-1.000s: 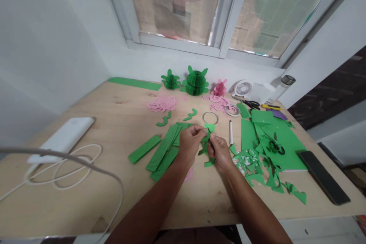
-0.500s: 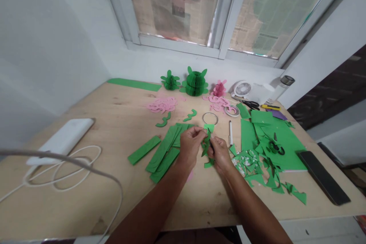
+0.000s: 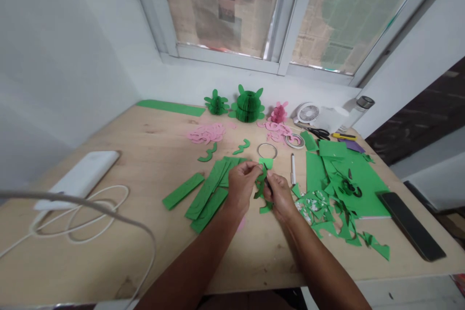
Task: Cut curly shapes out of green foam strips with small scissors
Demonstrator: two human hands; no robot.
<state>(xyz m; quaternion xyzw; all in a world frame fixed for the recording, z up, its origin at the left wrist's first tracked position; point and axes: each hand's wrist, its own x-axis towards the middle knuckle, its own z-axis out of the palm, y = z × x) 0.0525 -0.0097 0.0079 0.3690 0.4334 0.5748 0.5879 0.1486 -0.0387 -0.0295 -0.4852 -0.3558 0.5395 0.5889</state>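
My left hand (image 3: 242, 181) pinches a piece of green paper (image 3: 266, 161), its upper end sticking up beyond the fingers. In my right hand (image 3: 279, 190) are small dark-handled scissors (image 3: 268, 184), mostly covered by the fingers, with the blades at the paper. A curved part of the paper dangles between the two hands. Left of my left hand lie several green paper strips (image 3: 208, 189) with curved outlines on them. Two wavy green cutouts (image 3: 241, 146) rest beyond the hands, near a metal-coloured ring (image 3: 267, 150).
Green scraps (image 3: 341, 223) and green sheets (image 3: 366, 184) cover the right side, with another small pair of scissors (image 3: 350, 187) and a black case (image 3: 410, 225). A white pen (image 3: 293, 168) lies nearby. Pink cutouts (image 3: 207, 133) and paper figures (image 3: 248, 106) stand behind. A cable (image 3: 119, 215) crosses the left.
My right hand and the scissors have shifted very slightly against the paper, and the hanging part has turned a little. My left hand keeps its place.
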